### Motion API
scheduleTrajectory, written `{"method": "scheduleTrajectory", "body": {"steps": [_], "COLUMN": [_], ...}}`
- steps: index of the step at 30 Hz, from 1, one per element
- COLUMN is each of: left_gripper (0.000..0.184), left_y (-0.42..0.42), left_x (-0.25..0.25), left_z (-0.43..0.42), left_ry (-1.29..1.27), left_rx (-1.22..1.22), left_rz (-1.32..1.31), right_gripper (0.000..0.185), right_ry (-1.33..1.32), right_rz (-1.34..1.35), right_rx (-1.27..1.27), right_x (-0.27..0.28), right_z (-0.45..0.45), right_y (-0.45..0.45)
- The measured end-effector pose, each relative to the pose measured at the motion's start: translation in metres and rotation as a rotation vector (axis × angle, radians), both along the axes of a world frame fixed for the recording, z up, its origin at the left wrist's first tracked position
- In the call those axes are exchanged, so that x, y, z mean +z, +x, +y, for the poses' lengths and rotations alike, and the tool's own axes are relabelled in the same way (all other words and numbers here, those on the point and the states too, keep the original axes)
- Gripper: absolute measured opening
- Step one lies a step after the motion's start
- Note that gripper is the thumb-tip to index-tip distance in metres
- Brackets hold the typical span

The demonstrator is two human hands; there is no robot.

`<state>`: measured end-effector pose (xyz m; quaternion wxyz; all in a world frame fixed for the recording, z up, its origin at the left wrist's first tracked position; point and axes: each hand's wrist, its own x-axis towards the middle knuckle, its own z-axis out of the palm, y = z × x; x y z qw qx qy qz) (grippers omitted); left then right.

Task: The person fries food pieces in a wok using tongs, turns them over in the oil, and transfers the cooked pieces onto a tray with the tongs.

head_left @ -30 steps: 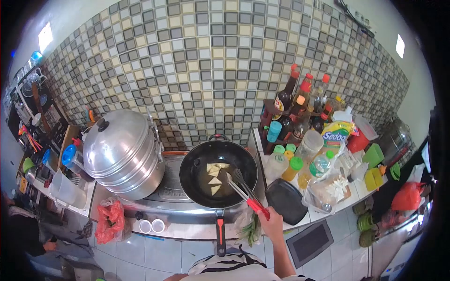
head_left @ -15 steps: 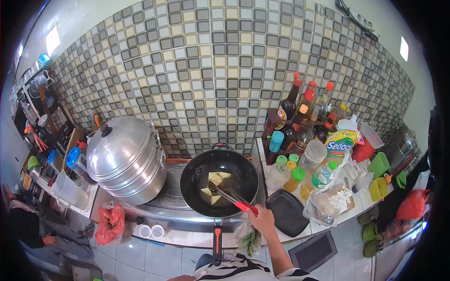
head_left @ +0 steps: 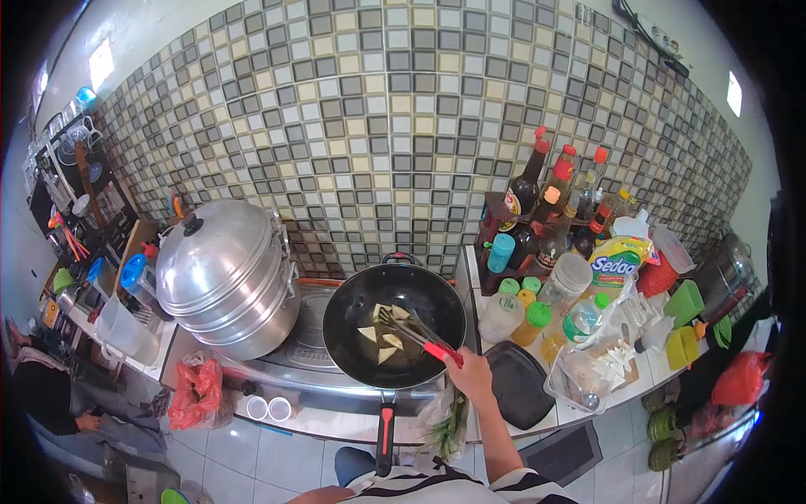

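My right hand [head_left: 472, 375] is closed around the red grip of metal tongs [head_left: 413, 331], which reach into a black wok [head_left: 346, 290]. The tips of the tongs touch pale triangular pieces of food [head_left: 368, 333] lying in a shallow layer of liquid, probably oil. Several pieces lie apart in the middle of the wok. Toward my body points the wok's black-and-red handle [head_left: 385, 438], with no hand on it. Of my left side only a bit of forearm [head_left: 323, 496] shows at the bottom edge; the left hand is out of sight.
Left of the wok stands a large aluminium steamer [head_left: 227, 286]. A black square pan [head_left: 516, 385], a clear plastic tray [head_left: 571, 391] and several sauce bottles [head_left: 525, 181] crowd the right counter. Two white cups [head_left: 280, 409] and a red plastic bag [head_left: 195, 391] line the front edge. Another person [head_left: 50, 395] is at far left.
The tong tips have moved up toward the far side of the wok. The food pieces, bunched before, are now spread apart. My view has shifted slightly.
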<state>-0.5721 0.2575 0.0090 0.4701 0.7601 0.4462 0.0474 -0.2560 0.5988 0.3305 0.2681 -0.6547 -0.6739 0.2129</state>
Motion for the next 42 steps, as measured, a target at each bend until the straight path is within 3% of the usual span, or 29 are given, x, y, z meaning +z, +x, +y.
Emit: {"method": "scheduleTrajectory", "body": {"steps": [1,6,11,14,20,31,32,34,35,37,38,40,42], "left_gripper": [0.036,0.036,0.036,0.036,0.037,0.040,0.040,0.049,0.049,0.031,0.031,0.035,0.036], "left_y": [-0.003,-0.005,0.000,0.005,0.016,0.025,0.007,0.036,0.040,0.046,0.051,0.059,0.059], "left_x": [-0.004,-0.013,-0.008,0.002,0.003,0.009,0.025,0.152,0.165,0.183,0.192,0.211,0.226], "left_z": [-0.001,0.012,0.014,0.017,0.026,0.036,0.011,0.070,0.068,0.064,0.068,0.080,0.084], "left_ry": [0.111,0.055,-0.016,0.025,-0.058,-0.225,-0.228,-0.605,-0.606,-0.087,-0.089,-0.326,-0.327], "left_rx": [-0.041,-0.079,-0.095,-0.076,-0.137,-0.257,-0.258,-0.035,-0.035,-0.049,-0.050,-0.128,-0.159], "left_rz": [-0.019,-0.054,-0.096,-0.059,0.071,0.335,0.335,0.167,0.168,-0.058,-0.058,0.160,0.114], "right_gripper": [0.035,0.035,0.036,0.036,0.031,0.034,0.034,0.032,0.031,0.030,0.028,0.028,0.027], "right_ry": [-0.004,-0.054,-0.028,-0.023,0.050,0.046,0.043,0.058,0.073,0.095,0.119,0.108,0.095], "right_rz": [0.044,0.205,0.085,-0.092,-0.196,-0.214,-0.210,-0.208,-0.207,-0.184,-0.163,-0.145,-0.126], "right_rx": [0.026,0.087,0.012,-0.045,-0.035,0.066,0.078,0.069,0.060,0.034,0.008,0.006,0.004], "right_x": [0.003,0.010,0.020,0.019,0.004,0.001,0.002,0.005,0.006,0.012,0.014,0.017,0.017], "right_z": [-0.004,-0.015,-0.030,-0.037,-0.040,-0.048,-0.050,-0.052,-0.054,-0.058,-0.061,-0.065,-0.067], "right_y": [-0.001,0.009,0.011,0.008,0.002,0.002,0.004,0.007,0.008,0.010,0.011,0.016,0.019]}}
